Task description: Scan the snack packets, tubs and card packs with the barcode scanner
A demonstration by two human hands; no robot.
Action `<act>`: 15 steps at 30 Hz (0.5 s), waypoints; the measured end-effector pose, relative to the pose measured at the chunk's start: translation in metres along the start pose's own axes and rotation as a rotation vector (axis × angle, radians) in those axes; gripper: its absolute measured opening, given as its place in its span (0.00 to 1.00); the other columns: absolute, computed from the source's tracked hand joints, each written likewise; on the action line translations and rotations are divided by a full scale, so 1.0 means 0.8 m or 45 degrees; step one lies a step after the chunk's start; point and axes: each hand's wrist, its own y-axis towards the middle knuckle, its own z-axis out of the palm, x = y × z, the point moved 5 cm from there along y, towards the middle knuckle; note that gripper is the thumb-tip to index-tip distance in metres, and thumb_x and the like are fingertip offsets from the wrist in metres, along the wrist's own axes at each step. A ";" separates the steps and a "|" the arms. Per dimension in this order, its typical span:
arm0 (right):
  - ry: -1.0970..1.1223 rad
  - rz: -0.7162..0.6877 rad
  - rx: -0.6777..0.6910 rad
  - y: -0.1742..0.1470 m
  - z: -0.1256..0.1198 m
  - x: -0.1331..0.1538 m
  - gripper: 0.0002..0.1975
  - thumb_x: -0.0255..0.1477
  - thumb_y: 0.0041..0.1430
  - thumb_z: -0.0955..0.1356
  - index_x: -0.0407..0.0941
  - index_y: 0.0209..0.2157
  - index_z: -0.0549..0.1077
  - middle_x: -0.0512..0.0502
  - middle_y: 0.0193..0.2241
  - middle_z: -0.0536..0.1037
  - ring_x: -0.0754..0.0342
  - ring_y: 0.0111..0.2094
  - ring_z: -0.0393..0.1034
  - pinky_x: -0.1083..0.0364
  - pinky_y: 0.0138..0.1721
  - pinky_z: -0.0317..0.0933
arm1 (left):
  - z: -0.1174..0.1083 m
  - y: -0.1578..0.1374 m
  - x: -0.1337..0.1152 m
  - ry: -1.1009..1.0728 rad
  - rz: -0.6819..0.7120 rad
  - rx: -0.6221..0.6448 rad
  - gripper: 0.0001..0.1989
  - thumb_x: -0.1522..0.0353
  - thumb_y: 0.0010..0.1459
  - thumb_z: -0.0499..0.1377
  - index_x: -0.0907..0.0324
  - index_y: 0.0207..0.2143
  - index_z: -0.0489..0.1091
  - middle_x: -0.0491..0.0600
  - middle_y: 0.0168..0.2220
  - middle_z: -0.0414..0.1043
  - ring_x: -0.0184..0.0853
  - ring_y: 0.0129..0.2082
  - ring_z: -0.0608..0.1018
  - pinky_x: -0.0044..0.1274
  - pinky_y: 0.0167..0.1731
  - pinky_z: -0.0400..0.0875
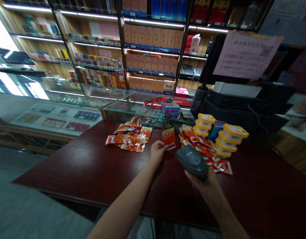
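My left hand (157,152) pinches the lower corner of an orange snack packet (169,138) and holds it up off the dark wooden counter. My right hand (210,186) is wrapped round a dark grey barcode scanner (192,160), whose head points forward toward the packet. To the left lies a loose pile of similar orange packets (131,136). Another pile of orange packets (200,143) spreads out on the right, partly hidden behind the scanner. Two stacks of yellow-lidded tubs (205,123) stand beside that right pile.
The brown counter (113,176) borders a glass display case (75,99). A small colourful box (170,110), a black bottle (198,99) and a black printer-like machine (244,99) stand at the back. A screen bears a paper notice (246,54). Stocked shelves (153,53) line the wall.
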 end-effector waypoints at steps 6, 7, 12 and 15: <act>-0.226 -0.140 -0.009 0.003 -0.006 -0.003 0.19 0.41 0.50 0.68 0.45 0.42 0.74 0.43 0.38 0.80 0.47 0.38 0.74 0.52 0.37 0.66 | 0.002 -0.004 -0.002 -0.093 -0.020 0.016 0.13 0.66 0.40 0.66 0.60 0.23 0.63 0.42 0.21 0.68 0.26 0.21 0.69 0.18 0.23 0.62; -0.374 -0.151 -0.009 0.003 -0.010 -0.008 0.19 0.39 0.51 0.67 0.46 0.43 0.73 0.43 0.38 0.80 0.47 0.37 0.74 0.52 0.36 0.66 | 0.002 -0.004 -0.004 -0.102 -0.014 0.013 0.13 0.66 0.40 0.66 0.60 0.24 0.63 0.42 0.22 0.69 0.27 0.22 0.70 0.18 0.24 0.63; -1.013 -0.354 -0.048 -0.007 -0.025 -0.043 0.16 0.33 0.53 0.64 0.47 0.43 0.72 0.44 0.35 0.80 0.46 0.34 0.75 0.52 0.33 0.63 | 0.004 -0.009 -0.016 -0.195 -0.050 0.019 0.13 0.65 0.40 0.66 0.60 0.27 0.66 0.45 0.27 0.72 0.31 0.27 0.75 0.21 0.28 0.70; -1.106 -0.518 -0.057 -0.014 -0.024 -0.060 0.15 0.29 0.54 0.62 0.45 0.44 0.71 0.42 0.37 0.79 0.48 0.34 0.74 0.52 0.35 0.63 | 0.006 -0.014 -0.019 -0.258 -0.076 0.017 0.13 0.65 0.40 0.66 0.60 0.28 0.67 0.45 0.27 0.72 0.32 0.28 0.76 0.23 0.28 0.73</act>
